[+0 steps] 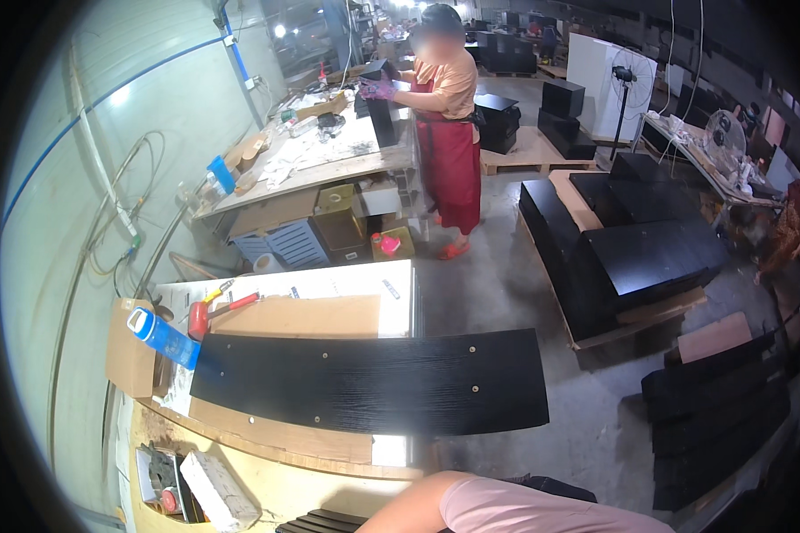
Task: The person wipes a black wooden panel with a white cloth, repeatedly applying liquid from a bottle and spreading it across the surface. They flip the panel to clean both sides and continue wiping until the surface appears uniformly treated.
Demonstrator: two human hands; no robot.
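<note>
Neither of my hands shows. At the lower edge, a bent arm in a pink sleeve comes in, and its hand is cut off below the picture. Close to that arm lies a dark ridged thing, only partly visible. In front of me a long black wood-grain panel rests on the bench, its right end reaching past the bench edge. Several small brass-coloured fittings sit in its face. Beyond its left end are a blue bottle, a red mallet and a yellow-handled tool.
Cardboard covers part of the bench. A box of small items is at lower left. A co-worker in a red apron handles a black piece at the far table. Black panels are stacked at right.
</note>
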